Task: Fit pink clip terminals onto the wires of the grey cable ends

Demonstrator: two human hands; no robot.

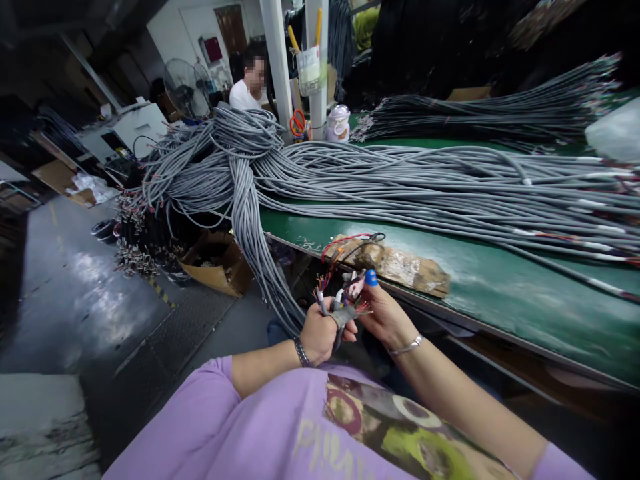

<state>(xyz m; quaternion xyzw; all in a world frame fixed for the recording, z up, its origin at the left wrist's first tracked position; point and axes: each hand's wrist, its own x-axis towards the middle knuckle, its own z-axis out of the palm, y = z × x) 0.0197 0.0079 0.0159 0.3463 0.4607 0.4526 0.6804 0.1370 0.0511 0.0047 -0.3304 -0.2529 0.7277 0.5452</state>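
Observed from the floor: the seated or standing posture of the worker cannot be confirmed, but both hands are close together in front of the body, just short of the table edge. The left hand (320, 333) is clamped round several grey cable ends (343, 316), whose stripped coloured wires (363, 308) splay outward. The right hand (383, 313) is just beside it, thumb raised under a blue finger cover (371, 277); whether its fingers are closed on a wire or on the small pale piece near the thumb, I cannot tell. In my judgement, good practice here is a firm left grip low on the sheaths, the ends level, and one core separated at a time so that fine strands are neither bent nor crossed. Directly ahead, a taped wooden board (433, 276) lies along the edge of the green tabletop (505, 277), with a red lead (331, 247) looping over its near end; a loose wire could snag there. A hanging cable bundle (255, 240) drops over the edge beside the left hand and limits room on that side. Long grey cables (400, 170) cover much of the surface behind. Also noted: orange-handled scissors (297, 121) and a lidded jar (339, 125) by the post, an open cardboard box (215, 267) below, and a co-worker (243, 97) beyond.
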